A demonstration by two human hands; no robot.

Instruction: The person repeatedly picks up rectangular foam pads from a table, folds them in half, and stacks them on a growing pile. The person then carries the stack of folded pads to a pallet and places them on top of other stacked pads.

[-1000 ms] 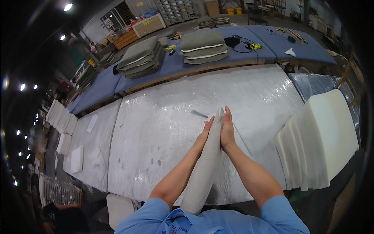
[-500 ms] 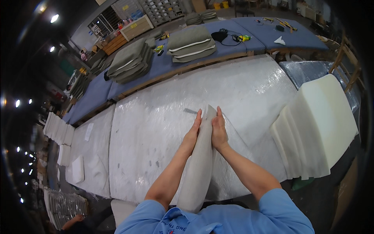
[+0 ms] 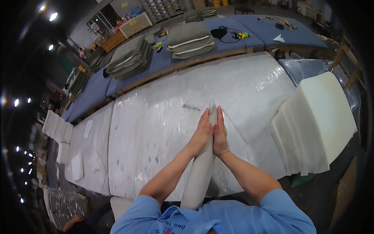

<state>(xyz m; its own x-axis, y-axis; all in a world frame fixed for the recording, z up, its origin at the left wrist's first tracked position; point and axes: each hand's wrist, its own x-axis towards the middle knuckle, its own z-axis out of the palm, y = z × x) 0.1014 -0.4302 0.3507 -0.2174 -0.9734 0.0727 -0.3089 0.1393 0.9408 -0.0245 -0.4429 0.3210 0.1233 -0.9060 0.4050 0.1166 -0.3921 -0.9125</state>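
The grey cushion (image 3: 196, 181) is above the plastic-wrapped table (image 3: 152, 121), directly before the person's chest. The left hand (image 3: 201, 135) and right hand (image 3: 220, 137) press it from opposite sides; the fingers of both are straight and close together, laid flat against it rather than curled round it. Progress, as judged: grey fabric covers all that shows, so covering looks largely done; shaping the far end appears in hand, and releasing the piece remains. Whether the near end is closed cannot be told. Its long axis runs from the blue shirt (image 3: 233, 214) away, leaning slightly right; the narrow end points toward the blue table (image 3: 156, 64).
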